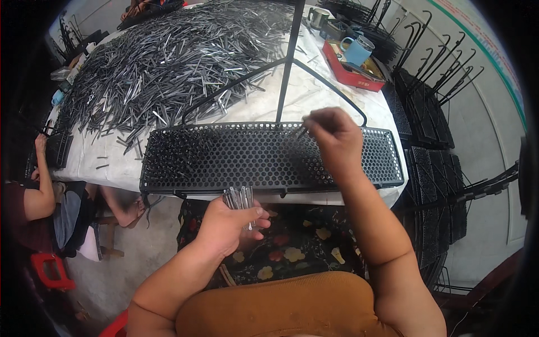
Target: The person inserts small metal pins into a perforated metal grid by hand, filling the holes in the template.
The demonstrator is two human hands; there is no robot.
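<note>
My left hand (pixel 230 222) is curled around a bunch of thin grey strips (pixel 238 197), their ends sticking up past the fingers, just in front of the perforated rack. Over the rack's right half hovers my right hand (pixel 336 137), thumb and fingers pinched together. A thin dark strip seems to poke down from that pinch, slightly blurred. The long black rack (pixel 241 154) has rows of round holes and lies along the table's near edge. Many dark pieces (pixel 168 151) stand in the holes at its left end; a few more show under my right hand.
A large heap of loose strips (pixel 174 62) covers the white tablecloth (pixel 112 165). A black upright post (pixel 287 62) with bent rods rises behind the rack. At right are a red tray (pixel 348 73), a blue mug (pixel 358 51) and stacked hooked racks (pixel 432 118). Another person (pixel 33 205) sits at left.
</note>
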